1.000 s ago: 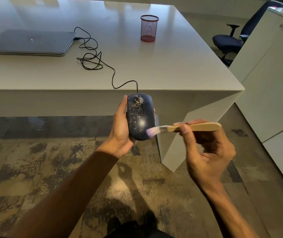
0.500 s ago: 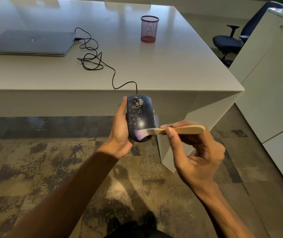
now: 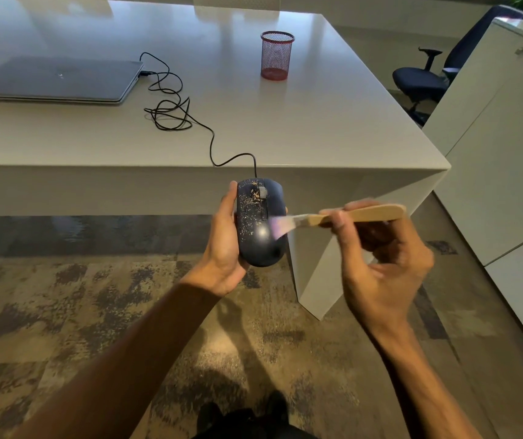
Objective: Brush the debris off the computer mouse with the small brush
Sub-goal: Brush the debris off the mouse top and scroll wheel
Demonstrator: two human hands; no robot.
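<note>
The computer mouse, speckled on its left half, is cradled in the left hand at frame centre. At its 3 o'clock, the small brush is pinched by the right hand. Strokes are best swept leftward across the debris, off the edge. No legible writing is seen.

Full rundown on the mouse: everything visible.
The mouse is dark, glossy plastic, wired, with a grey scroll wheel. Pale crumb-like debris speckles its left and front; the rear and right look mostly clean. The left hand holds it off the desk, front pointing away. The brush in the right hand meets its right side, bristles blurred. Its cable runs to the laptop.
</note>
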